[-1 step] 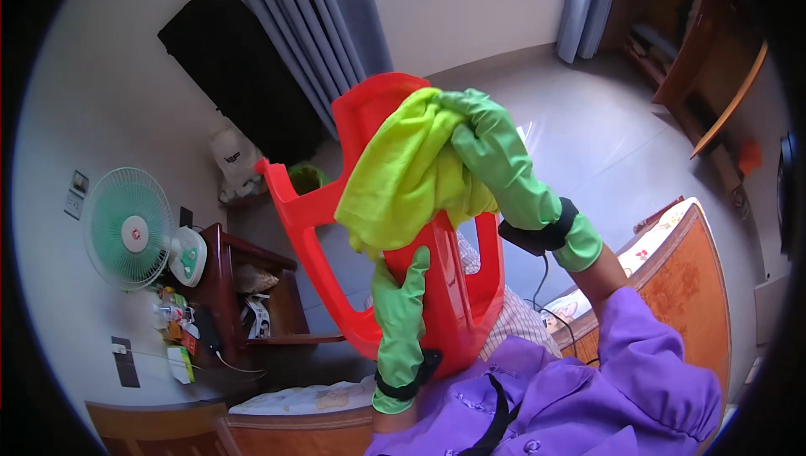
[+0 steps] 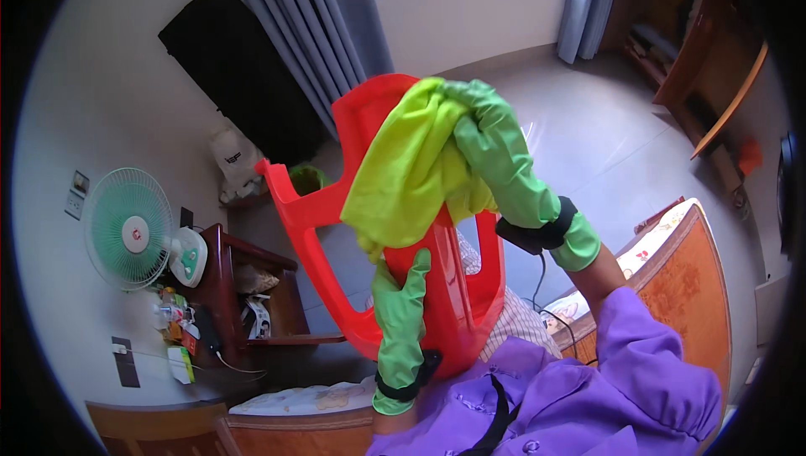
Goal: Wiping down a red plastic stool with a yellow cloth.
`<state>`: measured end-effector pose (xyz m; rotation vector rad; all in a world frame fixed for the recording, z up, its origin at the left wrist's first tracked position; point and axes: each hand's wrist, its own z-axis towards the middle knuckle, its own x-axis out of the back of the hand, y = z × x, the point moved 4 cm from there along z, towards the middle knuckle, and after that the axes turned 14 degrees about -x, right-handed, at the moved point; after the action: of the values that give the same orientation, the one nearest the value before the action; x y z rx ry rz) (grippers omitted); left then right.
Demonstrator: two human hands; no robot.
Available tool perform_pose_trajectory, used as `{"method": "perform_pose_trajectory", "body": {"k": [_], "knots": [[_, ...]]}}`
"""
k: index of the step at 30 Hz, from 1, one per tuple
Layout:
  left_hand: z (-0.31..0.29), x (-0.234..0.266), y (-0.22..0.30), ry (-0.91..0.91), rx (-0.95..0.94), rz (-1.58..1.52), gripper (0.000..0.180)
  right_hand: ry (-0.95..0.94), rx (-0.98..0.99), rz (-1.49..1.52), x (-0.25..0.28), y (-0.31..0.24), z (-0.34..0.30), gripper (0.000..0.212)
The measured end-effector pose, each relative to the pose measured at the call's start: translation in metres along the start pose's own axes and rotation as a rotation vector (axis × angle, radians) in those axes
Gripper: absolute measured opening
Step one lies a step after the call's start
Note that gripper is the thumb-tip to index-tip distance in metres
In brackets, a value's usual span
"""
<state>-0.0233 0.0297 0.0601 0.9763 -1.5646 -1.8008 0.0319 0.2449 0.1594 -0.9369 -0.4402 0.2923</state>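
A red plastic stool [image 2: 323,267] is tilted in front of me, its near end against my lap. My left hand [image 2: 401,305], in a green rubber glove, grips its near side. The thumb lies along the red surface and the other fingers are mostly hidden. My right hand [image 2: 491,133], gloved the same way, is closed on a bunched yellow-green cloth [image 2: 403,179] over the stool's upper part. Much of the stool's middle is covered by this cloth, and whether the cloth presses on it there I cannot tell. Dark straps circle both wrists.
Left of me are a fan [image 2: 130,225] and a dark wooden cabinet [image 2: 218,288] with small items. A white bag [image 2: 235,154] sits beside a green bin [image 2: 308,177] near the curtain [image 2: 315,19]. At right stands an orange-brown padded bench [image 2: 680,288]; a cable [image 2: 541,275] hangs below my right wrist.
My right hand and the cloth have shifted slightly upward, away from me, and the cloth's left edge a little to the right. My left hand and the stool stay nearly in place.
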Motion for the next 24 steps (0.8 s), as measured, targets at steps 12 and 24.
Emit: {"method": "perform_pose_trajectory", "body": {"k": [12, 24], "knots": [[0.009, -0.002, 0.014, -0.082, -0.002, 0.107, 0.058, -0.026, 0.576, -0.453, -0.062, -0.029, 0.013, 0.037], [0.005, -0.002, 0.012, -0.073, 0.034, 0.065, 0.059, -0.101, 0.417, -0.396, -0.069, -0.017, 0.065, 0.029]]}}
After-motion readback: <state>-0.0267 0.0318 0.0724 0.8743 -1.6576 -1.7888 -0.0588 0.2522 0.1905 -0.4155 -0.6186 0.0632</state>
